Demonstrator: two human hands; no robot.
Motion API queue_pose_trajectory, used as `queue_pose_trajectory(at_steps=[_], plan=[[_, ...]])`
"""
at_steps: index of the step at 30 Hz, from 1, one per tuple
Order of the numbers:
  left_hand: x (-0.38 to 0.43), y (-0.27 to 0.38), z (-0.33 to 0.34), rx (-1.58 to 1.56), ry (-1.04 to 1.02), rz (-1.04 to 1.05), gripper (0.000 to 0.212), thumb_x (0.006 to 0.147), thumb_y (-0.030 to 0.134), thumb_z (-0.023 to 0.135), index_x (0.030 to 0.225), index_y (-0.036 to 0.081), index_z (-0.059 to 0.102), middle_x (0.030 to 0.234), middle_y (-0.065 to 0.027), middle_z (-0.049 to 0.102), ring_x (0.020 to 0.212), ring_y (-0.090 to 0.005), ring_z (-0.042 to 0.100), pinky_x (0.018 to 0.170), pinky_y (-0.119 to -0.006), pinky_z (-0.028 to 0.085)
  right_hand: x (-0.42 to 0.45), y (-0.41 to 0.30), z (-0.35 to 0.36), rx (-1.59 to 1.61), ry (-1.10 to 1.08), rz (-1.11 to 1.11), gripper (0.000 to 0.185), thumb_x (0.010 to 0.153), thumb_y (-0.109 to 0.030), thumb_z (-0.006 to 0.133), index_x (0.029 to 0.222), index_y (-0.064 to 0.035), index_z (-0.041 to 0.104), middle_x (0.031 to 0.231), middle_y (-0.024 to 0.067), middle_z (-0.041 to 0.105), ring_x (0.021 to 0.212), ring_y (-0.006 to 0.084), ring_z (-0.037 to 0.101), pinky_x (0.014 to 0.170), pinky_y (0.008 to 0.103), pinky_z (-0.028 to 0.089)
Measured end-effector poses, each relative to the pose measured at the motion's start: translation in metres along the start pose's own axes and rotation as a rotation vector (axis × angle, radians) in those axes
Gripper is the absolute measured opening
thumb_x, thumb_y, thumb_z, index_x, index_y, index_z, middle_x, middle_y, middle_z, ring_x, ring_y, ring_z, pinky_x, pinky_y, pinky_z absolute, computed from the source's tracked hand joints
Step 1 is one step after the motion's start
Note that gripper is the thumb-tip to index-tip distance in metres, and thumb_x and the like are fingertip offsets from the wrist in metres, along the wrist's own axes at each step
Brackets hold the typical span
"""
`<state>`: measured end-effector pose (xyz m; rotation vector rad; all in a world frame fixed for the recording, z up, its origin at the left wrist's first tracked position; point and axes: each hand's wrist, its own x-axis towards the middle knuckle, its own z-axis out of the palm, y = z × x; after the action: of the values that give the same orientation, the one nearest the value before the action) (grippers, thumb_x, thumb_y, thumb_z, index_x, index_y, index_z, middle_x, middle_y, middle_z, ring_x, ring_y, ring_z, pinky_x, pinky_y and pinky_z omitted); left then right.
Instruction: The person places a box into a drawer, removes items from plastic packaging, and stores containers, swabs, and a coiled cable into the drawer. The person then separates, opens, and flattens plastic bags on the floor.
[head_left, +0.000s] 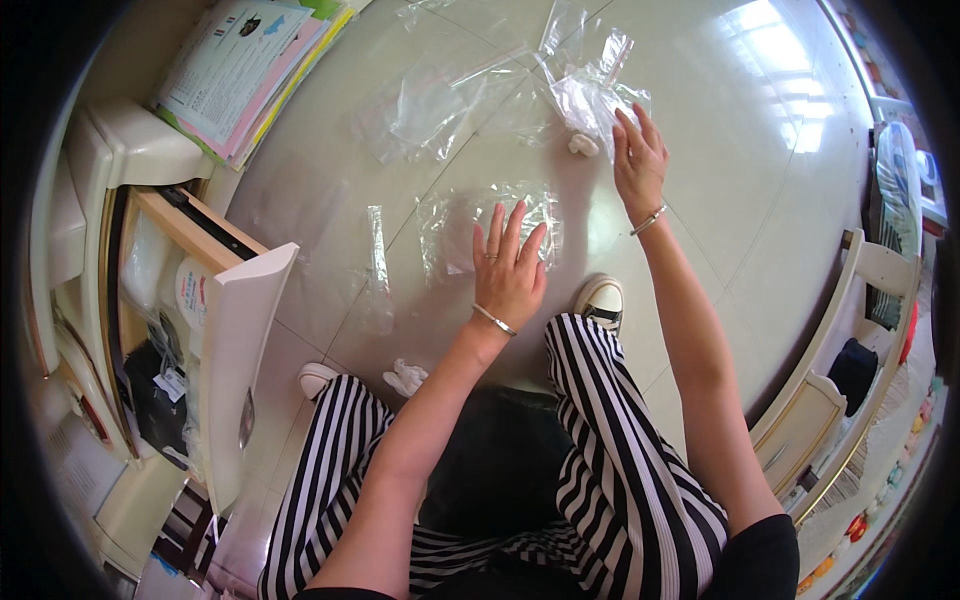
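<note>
Palm down, my left hand (510, 277) is over a flat clear plastic bag (442, 232) on the tiled floor, its fingers spread and holding nothing I can see. Whether it presses on the bag I cannot tell. Farther off, my right hand (640, 161) reaches to the edge of a crumpled clear bag (589, 101) with whitish contents. Its fingers partly hide that bag's corner, and a grip on it is not plain. A small crumpled white wad (583, 145) lies just left of the right hand. More clear zip bags (442, 105) overlap on the floor beyond my left hand.
At left, a pulled-out drawer (251, 360) holds a white container and a dark item. Papers and folders (232, 75) are stacked above it. A narrow plastic strip (377, 244) and a white crumpled tissue (406, 376) lie on the floor. Cream furniture (802, 412) stands at right.
</note>
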<state>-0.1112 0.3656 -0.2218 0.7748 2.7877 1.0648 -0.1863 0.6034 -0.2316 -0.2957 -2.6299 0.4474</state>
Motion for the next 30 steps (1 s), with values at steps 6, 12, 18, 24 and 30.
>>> queue_pose_trajectory(at_steps=[6, 12, 18, 24, 30], plan=[[-0.019, -0.012, 0.019, -0.922, -0.1, -0.352, 0.056, 0.083, 0.024, 0.063, 0.13, 0.005, 0.041, 0.137, -0.0146, 0.038, 0.123, -0.0312, 0.042, 0.095, -0.046, 0.04, -0.006, -0.018, -0.045, 0.699, 0.033, 0.384, 0.03, 0.096, -0.026, 0.044, 0.113, -0.0065, 0.06, 0.109, 0.0111, 0.059, 0.087, 0.0149, 0.06, 0.069, 0.0292, 0.05], [0.003, 0.004, 0.008, -1.843, -0.329, -0.926, 0.091, 0.08, 0.051, 0.061, 0.143, 0.007, 0.012, 0.142, -0.0189, 0.027, 0.127, -0.0324, 0.035, 0.099, -0.05, 0.033, -0.035, -0.094, -0.082, 1.454, -0.169, 0.918, 0.033, 0.096, -0.031, 0.042, 0.109, -0.0029, 0.054, 0.097, 0.0106, 0.064, 0.08, 0.0163, 0.063, 0.063, 0.0286, 0.054], [-0.002, -0.024, 0.009, -2.197, -0.005, -0.961, 0.064, 0.085, 0.035, 0.062, 0.135, 0.01, 0.03, 0.117, -0.0082, 0.057, 0.103, -0.0191, 0.056, 0.084, -0.037, 0.047, -0.072, -0.11, -0.062, 1.591, -0.295, 1.104, 0.019, 0.093, -0.024, 0.051, 0.1, -0.007, 0.056, 0.089, 0.0047, 0.063, 0.074, 0.0114, 0.061, 0.061, 0.0249, 0.051], [-0.02, -0.069, -0.008, -1.175, 0.288, -0.844, 0.054, 0.083, 0.007, 0.063, 0.131, 0.006, 0.037, 0.091, -0.0045, 0.063, 0.064, -0.0069, 0.056, 0.058, -0.023, 0.047, -0.104, -0.096, -0.043, 1.025, -0.475, 0.727, 0.026, 0.084, -0.005, 0.058, 0.109, 0.0005, 0.053, 0.076, -0.0019, 0.056, 0.067, 0.0059, 0.053, 0.058, 0.0203, 0.044], [-0.023, -0.091, 0.005, -0.655, 0.264, -0.548, 0.06, 0.082, 0.002, 0.062, 0.134, 0.003, 0.032, 0.089, -0.0077, 0.064, 0.063, -0.0071, 0.054, 0.057, -0.021, 0.047, -0.128, -0.086, -0.013, 0.492, -0.556, 0.378, 0.039, 0.077, -0.008, 0.063, 0.114, -0.0064, 0.05, 0.07, 0.0056, 0.059, 0.059, 0.0174, 0.057, 0.057, 0.0289, 0.046]])
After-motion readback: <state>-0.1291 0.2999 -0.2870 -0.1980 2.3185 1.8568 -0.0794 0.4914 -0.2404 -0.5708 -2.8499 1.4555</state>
